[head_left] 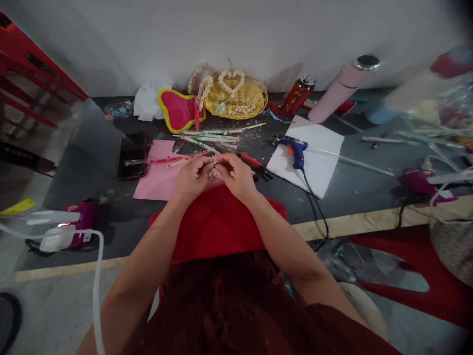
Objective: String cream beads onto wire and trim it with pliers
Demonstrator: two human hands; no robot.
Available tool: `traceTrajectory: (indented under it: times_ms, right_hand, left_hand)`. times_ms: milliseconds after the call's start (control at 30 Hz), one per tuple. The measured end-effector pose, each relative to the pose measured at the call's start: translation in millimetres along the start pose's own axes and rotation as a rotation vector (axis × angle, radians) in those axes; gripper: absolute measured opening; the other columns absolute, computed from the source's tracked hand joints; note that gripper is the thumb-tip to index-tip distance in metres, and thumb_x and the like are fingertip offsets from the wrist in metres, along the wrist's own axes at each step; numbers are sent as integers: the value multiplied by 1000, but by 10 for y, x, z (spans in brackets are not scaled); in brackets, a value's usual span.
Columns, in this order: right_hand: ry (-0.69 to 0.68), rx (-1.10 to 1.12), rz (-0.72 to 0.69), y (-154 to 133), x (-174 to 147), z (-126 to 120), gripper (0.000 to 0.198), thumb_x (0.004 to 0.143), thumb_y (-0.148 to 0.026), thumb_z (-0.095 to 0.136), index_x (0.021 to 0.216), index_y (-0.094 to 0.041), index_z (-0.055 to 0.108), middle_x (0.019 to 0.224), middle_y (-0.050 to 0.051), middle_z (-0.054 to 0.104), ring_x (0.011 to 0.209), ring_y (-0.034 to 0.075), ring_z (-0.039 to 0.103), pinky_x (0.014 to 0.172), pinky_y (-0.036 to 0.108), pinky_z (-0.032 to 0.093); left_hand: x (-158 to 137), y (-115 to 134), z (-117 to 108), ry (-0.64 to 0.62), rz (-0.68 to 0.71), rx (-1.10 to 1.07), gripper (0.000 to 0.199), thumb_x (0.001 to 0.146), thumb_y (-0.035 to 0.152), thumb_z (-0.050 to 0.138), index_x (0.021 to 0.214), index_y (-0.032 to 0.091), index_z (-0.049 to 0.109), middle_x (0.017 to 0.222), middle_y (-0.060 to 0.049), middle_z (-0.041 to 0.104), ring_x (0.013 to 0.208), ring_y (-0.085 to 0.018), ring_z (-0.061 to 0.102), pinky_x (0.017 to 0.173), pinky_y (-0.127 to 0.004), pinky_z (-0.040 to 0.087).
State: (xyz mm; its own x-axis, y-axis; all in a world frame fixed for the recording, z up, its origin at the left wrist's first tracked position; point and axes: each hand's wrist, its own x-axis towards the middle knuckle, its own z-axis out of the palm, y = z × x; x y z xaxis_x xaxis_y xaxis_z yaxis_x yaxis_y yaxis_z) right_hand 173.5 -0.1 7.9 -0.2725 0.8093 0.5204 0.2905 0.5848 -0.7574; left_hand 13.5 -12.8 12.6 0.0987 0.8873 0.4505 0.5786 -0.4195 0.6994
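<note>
My left hand [192, 178] and my right hand [236, 176] meet over the pink paper [157, 177], fingertips pinched together. Between them is a small cluster of pale pieces [213, 172], partly covered by my fingers, so its exact kind is unclear. Under my wrists lies a red cloth [218, 224]. Just beyond my hands several printed paper-wrapped chopsticks [207, 138] lie among pale crumbs. Close to my right hand is a red-handled tool [252, 160], partly hidden.
A blue glue gun [297, 150] rests on a white board [321, 172], its cord running over the table edge. Behind stand a wicker basket [210, 108] with pale heart-shaped rings, a red can [299, 93] and a pink flask [343, 88]. A phone [132, 148] and purple power strip [84, 222] lie left.
</note>
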Motion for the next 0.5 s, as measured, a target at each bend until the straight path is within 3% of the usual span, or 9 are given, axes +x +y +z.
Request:
traceTrajectory:
  times_ms: [233, 500]
  right_hand:
    - [30, -25, -61, -12, 0, -1, 11, 91, -26, 48, 94, -20, 56, 91, 6, 63, 87, 17, 59, 78, 31, 46]
    - [31, 75, -10, -63, -10, -1, 7, 90, -27, 51, 91, -20, 53, 84, 2, 59, 73, 12, 55, 69, 27, 46]
  left_hand:
    - [-2, 65, -6, 20, -50, -147, 18, 88, 30, 54, 91, 17, 66, 80, -2, 70, 72, -13, 64, 68, -24, 50]
    - [-8, 96, -19, 19, -79, -216, 22, 87, 34, 55, 91, 16, 67, 77, -3, 70, 69, -12, 62, 65, -24, 51]
